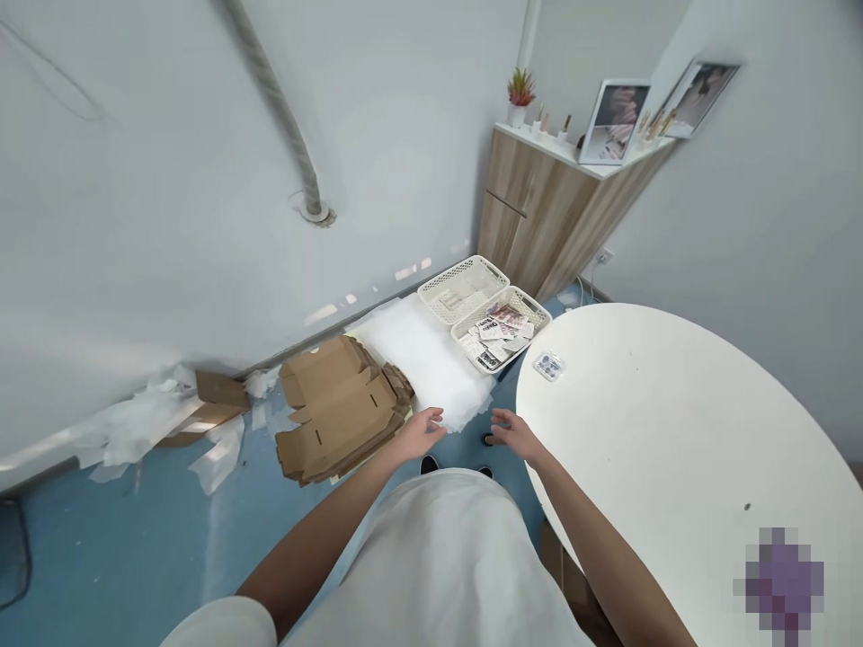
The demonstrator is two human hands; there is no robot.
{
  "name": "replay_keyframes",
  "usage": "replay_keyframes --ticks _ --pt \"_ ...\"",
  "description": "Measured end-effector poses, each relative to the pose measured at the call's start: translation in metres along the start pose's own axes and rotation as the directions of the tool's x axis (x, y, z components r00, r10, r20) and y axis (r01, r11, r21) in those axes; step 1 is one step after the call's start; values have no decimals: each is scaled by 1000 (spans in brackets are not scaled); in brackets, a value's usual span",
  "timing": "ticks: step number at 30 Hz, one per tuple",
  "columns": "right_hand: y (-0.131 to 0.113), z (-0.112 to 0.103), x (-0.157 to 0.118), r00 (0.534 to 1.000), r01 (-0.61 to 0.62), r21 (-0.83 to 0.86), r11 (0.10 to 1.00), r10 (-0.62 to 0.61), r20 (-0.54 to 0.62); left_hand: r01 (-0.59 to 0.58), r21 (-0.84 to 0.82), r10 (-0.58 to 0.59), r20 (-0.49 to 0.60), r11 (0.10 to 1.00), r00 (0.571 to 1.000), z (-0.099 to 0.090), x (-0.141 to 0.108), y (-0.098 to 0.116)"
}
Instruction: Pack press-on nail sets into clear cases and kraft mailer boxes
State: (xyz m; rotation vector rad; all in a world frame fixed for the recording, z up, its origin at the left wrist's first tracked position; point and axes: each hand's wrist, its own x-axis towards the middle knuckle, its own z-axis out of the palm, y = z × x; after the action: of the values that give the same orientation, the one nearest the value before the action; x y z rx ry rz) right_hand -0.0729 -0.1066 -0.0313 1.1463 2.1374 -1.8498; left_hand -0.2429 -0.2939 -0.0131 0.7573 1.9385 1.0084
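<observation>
My left hand [421,433] is held out in front of my body, fingers apart and with nothing in it. Below and left of it lies a stack of flattened brown cardboard boxes [343,404] on the floor. My right hand [515,435] hangs beside the rim of the round white table [647,422], its fingers spread and holding nothing. Ahead of both hands a pile of white packing sheets [431,355] rests on the floor. Past it are two white baskets: one basket [465,286] holds a few small items, the other basket [543,316] holds printed cards and packets.
A small clear pack [549,365] lies near the table's left edge. A wood-grain cabinet [539,198] stands in the corner with picture frames and a potted plant [520,94] on top. Torn white wrapping [145,413] and an open carton [219,391] lie along the wall.
</observation>
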Motion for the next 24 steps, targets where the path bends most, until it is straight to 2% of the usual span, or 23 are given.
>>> replay_keyframes --ticks 3,6,9,15,19,24 --pt "-15 16 7 1000 28 -59 998 -28 0 -5 -36 4 -16 999 1000 -15 4 -13" --pt "-22 31 10 999 25 -123 992 -21 34 -20 -56 19 -11 998 1000 -22 10 -18" --pt "-27 37 16 997 -7 -192 981 21 73 -34 -53 35 5 998 999 -24 18 -14" --pt "-53 36 47 998 -39 -341 939 51 27 -16 3 16 -51 1000 999 -27 39 0" --pt "-70 49 82 997 -12 -391 920 40 64 82 57 -78 -73 995 994 -34 69 4" --pt "-71 71 130 990 71 -466 882 -4 143 236 -49 -240 -80 970 968 -38 112 1"
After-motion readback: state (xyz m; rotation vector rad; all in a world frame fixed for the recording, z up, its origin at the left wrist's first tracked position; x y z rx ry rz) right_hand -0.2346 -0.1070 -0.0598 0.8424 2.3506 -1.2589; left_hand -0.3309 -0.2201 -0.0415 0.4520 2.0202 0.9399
